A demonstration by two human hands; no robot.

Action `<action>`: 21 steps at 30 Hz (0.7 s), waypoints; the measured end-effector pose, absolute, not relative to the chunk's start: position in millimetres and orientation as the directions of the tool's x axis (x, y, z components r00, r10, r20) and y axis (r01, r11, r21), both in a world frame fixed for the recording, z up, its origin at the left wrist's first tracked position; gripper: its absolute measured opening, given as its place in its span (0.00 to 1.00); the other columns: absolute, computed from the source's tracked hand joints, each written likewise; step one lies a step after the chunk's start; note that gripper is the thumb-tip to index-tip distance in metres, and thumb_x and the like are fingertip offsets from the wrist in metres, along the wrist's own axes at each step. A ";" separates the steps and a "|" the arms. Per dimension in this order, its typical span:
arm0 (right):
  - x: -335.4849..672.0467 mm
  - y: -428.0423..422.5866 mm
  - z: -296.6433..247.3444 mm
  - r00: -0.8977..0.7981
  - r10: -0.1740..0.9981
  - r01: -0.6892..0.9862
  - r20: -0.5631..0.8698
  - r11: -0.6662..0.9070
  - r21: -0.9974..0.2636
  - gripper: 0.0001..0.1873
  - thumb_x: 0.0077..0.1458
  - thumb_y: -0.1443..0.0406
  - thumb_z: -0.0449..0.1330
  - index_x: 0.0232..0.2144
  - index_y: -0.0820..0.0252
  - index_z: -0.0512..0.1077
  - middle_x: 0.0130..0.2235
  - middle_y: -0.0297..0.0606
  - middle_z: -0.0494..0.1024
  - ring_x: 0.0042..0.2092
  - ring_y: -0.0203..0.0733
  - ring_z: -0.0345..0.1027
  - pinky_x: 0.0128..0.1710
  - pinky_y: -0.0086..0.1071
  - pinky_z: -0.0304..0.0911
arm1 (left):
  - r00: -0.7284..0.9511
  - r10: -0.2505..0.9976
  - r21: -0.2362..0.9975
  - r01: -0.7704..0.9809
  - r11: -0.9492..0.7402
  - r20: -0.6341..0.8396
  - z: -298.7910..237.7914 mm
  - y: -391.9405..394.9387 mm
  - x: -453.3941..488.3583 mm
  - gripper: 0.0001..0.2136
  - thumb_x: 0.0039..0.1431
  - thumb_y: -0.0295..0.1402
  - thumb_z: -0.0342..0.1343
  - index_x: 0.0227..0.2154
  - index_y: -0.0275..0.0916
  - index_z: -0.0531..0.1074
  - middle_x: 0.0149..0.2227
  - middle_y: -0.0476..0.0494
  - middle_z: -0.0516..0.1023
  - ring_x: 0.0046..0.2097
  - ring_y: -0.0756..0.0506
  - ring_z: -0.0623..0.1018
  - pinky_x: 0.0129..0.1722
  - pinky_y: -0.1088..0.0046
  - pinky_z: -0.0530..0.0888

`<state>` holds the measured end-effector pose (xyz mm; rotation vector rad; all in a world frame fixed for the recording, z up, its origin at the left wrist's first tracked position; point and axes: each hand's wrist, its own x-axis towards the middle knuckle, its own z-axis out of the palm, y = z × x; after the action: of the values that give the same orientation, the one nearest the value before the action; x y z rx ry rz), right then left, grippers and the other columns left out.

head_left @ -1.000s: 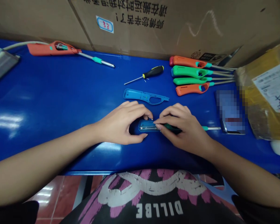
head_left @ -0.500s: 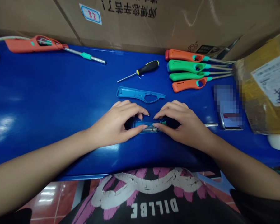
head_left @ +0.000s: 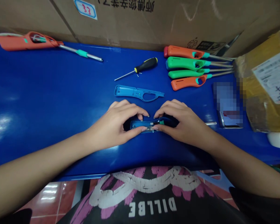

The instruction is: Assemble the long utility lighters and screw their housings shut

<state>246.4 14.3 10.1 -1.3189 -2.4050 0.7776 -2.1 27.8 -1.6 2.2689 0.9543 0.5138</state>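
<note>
Both my hands meet over a blue plastic lighter shell [head_left: 140, 125] lying on the blue table [head_left: 44, 93]. My left hand [head_left: 114, 126] pinches its left end between thumb and fingers. My right hand [head_left: 183, 123] grips its right end, covering a green part, and a metal lighter nozzle [head_left: 210, 123] sticks out past that hand. Small metal parts show inside the shell between my fingertips. A matching empty blue shell half [head_left: 138, 93] lies just beyond my hands, and a black-and-yellow screwdriver [head_left: 146, 65] lies beyond it.
Several finished orange and green utility lighters [head_left: 186, 67] lie in a row at the right. An opened orange lighter [head_left: 29, 41] lies at far left. A blurred phone [head_left: 228, 105], a taped parcel [head_left: 266, 77] and cardboard boxes [head_left: 140, 18] bound the table.
My fingers have closed in around the shell, and my right hand now covers more of the green part. The view has shifted slightly, so the table items sit higher and further left.
</note>
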 end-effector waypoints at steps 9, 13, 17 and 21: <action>268.9 30.1 29.2 -0.570 0.821 0.621 -0.004 0.428 -0.657 0.08 0.60 0.61 0.64 0.42 0.56 0.76 0.42 0.38 0.76 0.47 0.43 0.69 0.49 0.38 0.65 | 0.721 0.657 0.648 0.397 -0.651 0.219 -1.7 32.6 -6.7 0.10 0.65 0.34 0.58 0.48 0.43 0.75 0.45 0.46 0.79 0.46 0.45 0.77 0.49 0.64 0.66; 276.0 35.2 29.7 -0.634 0.771 0.600 -0.062 0.440 -0.668 0.11 0.58 0.60 0.66 0.43 0.55 0.75 0.44 0.37 0.76 0.48 0.43 0.69 0.50 0.37 0.64 | 0.774 0.509 0.503 0.291 -0.814 0.377 -2.1 34.7 -11.4 0.11 0.63 0.32 0.61 0.48 0.45 0.77 0.45 0.47 0.80 0.45 0.45 0.77 0.45 0.65 0.67; 273.7 35.6 22.5 -0.652 0.754 0.607 -0.083 0.453 -0.653 0.16 0.55 0.57 0.68 0.44 0.54 0.75 0.45 0.36 0.76 0.48 0.44 0.68 0.49 0.39 0.62 | 0.840 0.367 0.351 0.230 -0.908 0.399 -2.2 36.7 -12.3 0.12 0.64 0.33 0.60 0.50 0.44 0.76 0.47 0.45 0.81 0.45 0.44 0.76 0.44 0.65 0.67; 268.9 33.6 18.0 -0.615 0.785 0.659 -0.080 0.455 -0.599 0.19 0.53 0.56 0.70 0.45 0.52 0.74 0.42 0.34 0.75 0.47 0.44 0.68 0.51 0.41 0.58 | 0.861 0.338 0.298 0.232 -0.926 0.379 -2.6 38.3 -10.5 0.11 0.67 0.33 0.57 0.50 0.43 0.76 0.46 0.44 0.81 0.43 0.44 0.76 0.41 0.66 0.66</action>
<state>268.9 33.6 18.0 -1.2566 -2.4959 0.8876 -10.5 38.3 -2.6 2.7934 0.4352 0.6340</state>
